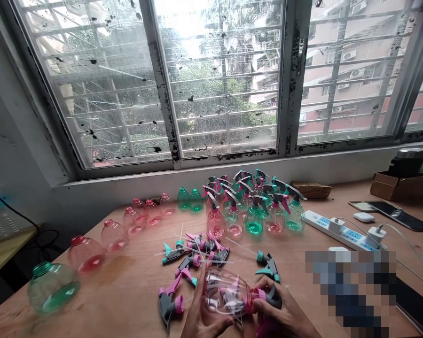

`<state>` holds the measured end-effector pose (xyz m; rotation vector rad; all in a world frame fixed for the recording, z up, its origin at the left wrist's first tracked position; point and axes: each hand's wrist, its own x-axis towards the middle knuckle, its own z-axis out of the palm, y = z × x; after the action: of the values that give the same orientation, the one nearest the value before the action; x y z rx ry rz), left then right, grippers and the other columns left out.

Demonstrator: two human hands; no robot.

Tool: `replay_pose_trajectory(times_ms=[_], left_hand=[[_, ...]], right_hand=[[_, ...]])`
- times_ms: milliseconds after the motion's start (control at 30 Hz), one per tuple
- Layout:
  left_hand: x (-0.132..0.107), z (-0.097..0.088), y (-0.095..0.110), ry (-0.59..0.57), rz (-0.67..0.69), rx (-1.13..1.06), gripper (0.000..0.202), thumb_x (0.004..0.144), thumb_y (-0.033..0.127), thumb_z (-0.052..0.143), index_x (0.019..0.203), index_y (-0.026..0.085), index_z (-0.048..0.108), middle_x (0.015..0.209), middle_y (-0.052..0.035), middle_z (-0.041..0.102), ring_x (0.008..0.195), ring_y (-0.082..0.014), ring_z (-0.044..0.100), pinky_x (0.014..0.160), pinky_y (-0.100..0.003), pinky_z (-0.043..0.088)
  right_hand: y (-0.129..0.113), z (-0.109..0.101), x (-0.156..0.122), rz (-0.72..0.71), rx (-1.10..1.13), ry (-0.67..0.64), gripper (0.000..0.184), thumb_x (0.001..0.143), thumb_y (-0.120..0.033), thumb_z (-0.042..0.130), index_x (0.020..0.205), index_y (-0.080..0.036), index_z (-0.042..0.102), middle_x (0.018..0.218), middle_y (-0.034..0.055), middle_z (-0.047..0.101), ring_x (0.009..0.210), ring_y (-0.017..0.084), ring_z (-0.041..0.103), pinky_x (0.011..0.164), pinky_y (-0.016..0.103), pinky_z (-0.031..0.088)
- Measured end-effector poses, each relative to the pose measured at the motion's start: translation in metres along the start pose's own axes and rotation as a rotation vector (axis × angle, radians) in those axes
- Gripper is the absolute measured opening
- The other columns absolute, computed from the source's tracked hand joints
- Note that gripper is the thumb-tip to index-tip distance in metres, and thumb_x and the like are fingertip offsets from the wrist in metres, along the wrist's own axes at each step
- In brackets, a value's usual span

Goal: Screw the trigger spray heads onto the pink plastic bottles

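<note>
Tilted on its side above the table, a clear pink spray bottle (pixel 223 288) lies in my left hand (pixel 196 317), whose fingers wrap round its body. At the bottle's neck, my right hand (pixel 285 310) grips a dark grey and pink trigger spray head (pixel 273 296); the collar meets the neck. Whether it is fully screwed on, I cannot tell. Just left of my left hand is a loose grey and pink spray head (pixel 169 305). Beyond the bottle lies a pile of loose spray heads (pixel 200 251) with thin tubes, and a teal one (pixel 268 265) sits to its right.
Open bottles without heads, including a green bottle (pixel 52 291) and a pink bottle (pixel 86 253), line the left edge. Bottles with heads (pixel 254 218) stand grouped at the back. To the right are a power strip (pixel 345 232), phones (pixel 402 216) and a cardboard box (pixel 402 185).
</note>
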<state>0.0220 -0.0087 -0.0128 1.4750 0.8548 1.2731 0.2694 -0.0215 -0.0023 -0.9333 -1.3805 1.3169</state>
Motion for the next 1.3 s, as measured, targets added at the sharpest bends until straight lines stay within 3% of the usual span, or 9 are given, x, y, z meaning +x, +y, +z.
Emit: replay_pose_trajectory(times_ms=[133,233,400,467,567,767,967,1133,1300], left_hand=[[0.000,0.004,-0.004,0.011,0.037,0.007,0.104,0.073,0.048,0.086,0.158,0.037,0.026,0.170,-0.0069,0.026,0.152,-0.0380,0.033,0.120,-0.049,0.039],[0.000,0.005,-0.002,0.003,0.041,-0.016,0.114,0.068,0.052,0.088,0.160,0.035,0.022,0.171,-0.0083,0.021,0.153,-0.0392,0.030,0.121,-0.049,0.037],[0.002,0.000,0.002,-0.091,-0.055,-0.120,0.107,0.075,0.059,0.080,0.160,0.030,0.021,0.169,-0.0121,0.028,0.149,-0.0401,0.037,0.121,-0.051,0.036],[0.003,0.000,0.003,-0.115,-0.042,-0.101,0.105,0.076,0.054,0.081,0.160,0.031,0.022,0.170,-0.0107,0.026,0.151,-0.0392,0.033,0.122,-0.051,0.033],[0.003,0.001,0.007,-0.052,-0.001,0.008,0.103,0.075,0.047,0.085,0.159,0.031,0.027,0.170,-0.0078,0.025,0.155,-0.0370,0.023,0.125,-0.049,0.027],[0.001,0.002,0.011,0.018,0.019,0.080,0.106,0.075,0.050,0.084,0.160,0.030,0.024,0.170,-0.0082,0.025,0.156,-0.0364,0.022,0.126,-0.049,0.024],[0.003,-0.006,0.006,-0.034,-0.091,-0.017,0.098,0.079,0.055,0.078,0.159,0.026,0.029,0.162,-0.0127,0.043,0.146,-0.0418,0.042,0.122,-0.055,0.032],[0.004,-0.004,0.001,-0.003,-0.031,0.062,0.094,0.076,0.046,0.084,0.156,0.034,0.035,0.169,-0.0045,0.029,0.155,-0.0365,0.025,0.127,-0.050,0.023],[0.002,-0.004,-0.003,0.005,0.021,0.092,0.104,0.074,0.047,0.085,0.159,0.034,0.026,0.170,-0.0054,0.027,0.153,-0.0352,0.031,0.127,-0.047,0.025]], right_hand=[[-0.004,0.000,0.001,0.008,-0.018,0.027,0.045,0.079,-0.060,0.077,0.087,-0.019,0.062,0.070,-0.0004,0.066,0.062,0.017,0.059,0.059,0.026,0.042],[-0.002,0.001,0.001,0.016,-0.006,0.022,0.045,0.079,-0.061,0.076,0.087,-0.019,0.060,0.069,0.0000,0.066,0.060,0.017,0.059,0.057,0.026,0.041],[0.001,0.002,0.001,0.007,0.007,0.026,0.046,0.077,-0.062,0.077,0.087,-0.020,0.059,0.069,-0.0003,0.066,0.060,0.016,0.059,0.057,0.026,0.041],[0.001,0.002,0.001,0.003,0.006,0.035,0.047,0.076,-0.062,0.078,0.086,-0.020,0.060,0.070,-0.0004,0.066,0.060,0.016,0.059,0.057,0.026,0.041],[0.001,0.001,0.002,0.022,0.024,0.041,0.047,0.077,-0.061,0.078,0.087,-0.020,0.059,0.068,-0.0008,0.066,0.059,0.017,0.060,0.057,0.026,0.041],[0.002,0.000,0.001,0.001,-0.034,0.008,0.044,0.081,-0.059,0.076,0.088,-0.019,0.059,0.074,0.0011,0.069,0.065,0.017,0.060,0.061,0.026,0.044],[0.001,-0.001,0.001,-0.001,-0.047,-0.002,0.043,0.082,-0.058,0.075,0.090,-0.019,0.059,0.077,0.0023,0.071,0.067,0.018,0.063,0.063,0.027,0.045],[0.003,-0.001,0.002,0.006,-0.055,0.043,0.045,0.081,-0.060,0.075,0.088,-0.019,0.059,0.070,-0.0005,0.067,0.062,0.017,0.062,0.060,0.027,0.043],[0.000,0.000,0.002,-0.012,-0.081,0.020,0.044,0.082,-0.060,0.073,0.088,-0.019,0.058,0.072,0.0018,0.071,0.064,0.019,0.065,0.061,0.027,0.046]])
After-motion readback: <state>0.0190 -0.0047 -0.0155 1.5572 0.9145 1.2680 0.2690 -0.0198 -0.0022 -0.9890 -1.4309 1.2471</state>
